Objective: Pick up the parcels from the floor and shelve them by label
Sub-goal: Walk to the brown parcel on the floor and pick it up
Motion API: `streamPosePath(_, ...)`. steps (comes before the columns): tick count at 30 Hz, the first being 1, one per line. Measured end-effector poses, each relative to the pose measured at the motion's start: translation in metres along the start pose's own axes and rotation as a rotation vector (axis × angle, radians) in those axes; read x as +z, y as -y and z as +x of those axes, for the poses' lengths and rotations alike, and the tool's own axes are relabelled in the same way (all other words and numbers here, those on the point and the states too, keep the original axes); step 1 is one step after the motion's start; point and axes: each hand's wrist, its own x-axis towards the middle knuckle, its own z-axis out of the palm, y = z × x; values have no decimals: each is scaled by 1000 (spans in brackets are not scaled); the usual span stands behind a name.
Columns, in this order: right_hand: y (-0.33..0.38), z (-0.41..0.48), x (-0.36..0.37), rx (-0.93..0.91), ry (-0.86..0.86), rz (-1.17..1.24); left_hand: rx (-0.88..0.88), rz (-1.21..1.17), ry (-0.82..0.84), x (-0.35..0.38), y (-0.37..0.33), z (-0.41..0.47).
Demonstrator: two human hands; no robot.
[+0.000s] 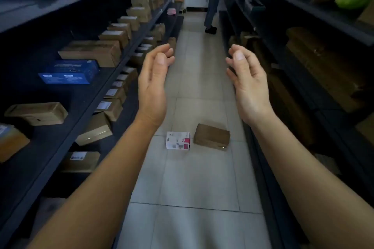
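Observation:
Two parcels lie side by side on the tiled aisle floor: a small white box with a pink corner (pixel 178 140) and, just right of it, a brown cardboard box (pixel 211 136). My left hand (pixel 154 81) and my right hand (pixel 245 85) are raised above them, palms facing each other, fingers loosely curled and apart. Neither hand holds anything, and both are well above the parcels.
Dark shelving (pixel 85 95) lines the left side, stocked with several brown boxes and a blue box (pixel 69 72). More dark shelves (pixel 303 79) with boxes run along the right. A person (pixel 212 0) stands at the far end of the narrow aisle.

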Motion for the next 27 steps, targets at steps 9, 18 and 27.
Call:
streamPosePath(9, -63, 42, -41, 126, -78, -24, -140, 19, 65, 57, 73, 27)
streamPosePath(18, -131, 143, -98, 192, -74, 5, -168, 38, 71, 139, 148, 93)
streamPosePath(27, -198, 221, -131, 260, -103, -24, -252, 19, 109, 192, 224, 159)
